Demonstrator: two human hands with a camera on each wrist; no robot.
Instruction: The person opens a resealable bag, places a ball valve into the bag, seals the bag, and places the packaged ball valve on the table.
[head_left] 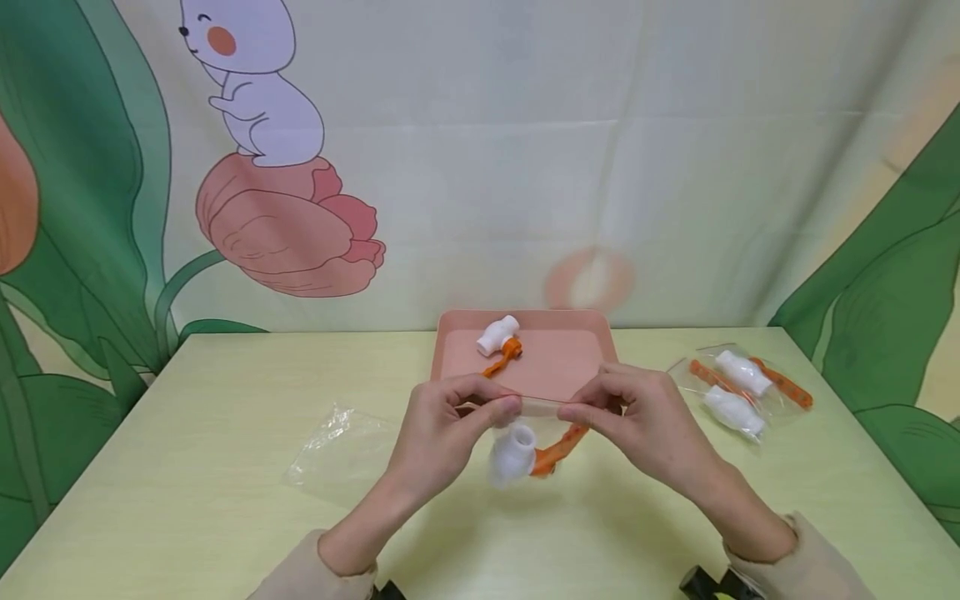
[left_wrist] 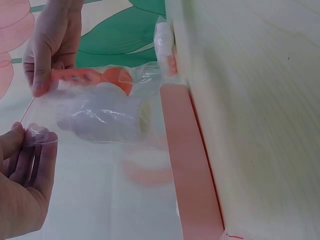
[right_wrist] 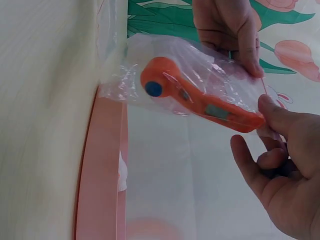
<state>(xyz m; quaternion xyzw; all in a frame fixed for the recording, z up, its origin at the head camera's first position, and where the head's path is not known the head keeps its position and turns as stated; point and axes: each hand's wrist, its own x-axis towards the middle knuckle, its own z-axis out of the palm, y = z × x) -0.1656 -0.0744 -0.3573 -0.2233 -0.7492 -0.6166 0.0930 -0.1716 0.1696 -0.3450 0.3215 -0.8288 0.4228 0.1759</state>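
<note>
Above the table, both hands hold a clear zip bag (head_left: 538,408) by its top edge, which has a red line. The left hand (head_left: 450,425) pinches one end between thumb and fingers, and the right hand (head_left: 637,421) pinches the other, a short gap apart. Inside the bag hang a white tube-shaped plastic part (left_wrist: 107,112) and an orange handle-like part (right_wrist: 215,107) with a blue round spot at its thick end. The right wrist view does not show the white part clearly. Whether the bag's seal is parted, I cannot tell.
A pink tray (head_left: 570,354) at the table's back holds a white tubular part (head_left: 498,335) with an orange piece (head_left: 508,350) attached. Left lies a flat clear bag (head_left: 337,454). Right are bagged white parts (head_left: 742,373) and orange strips (head_left: 783,385). A printed curtain (head_left: 480,183) hangs behind.
</note>
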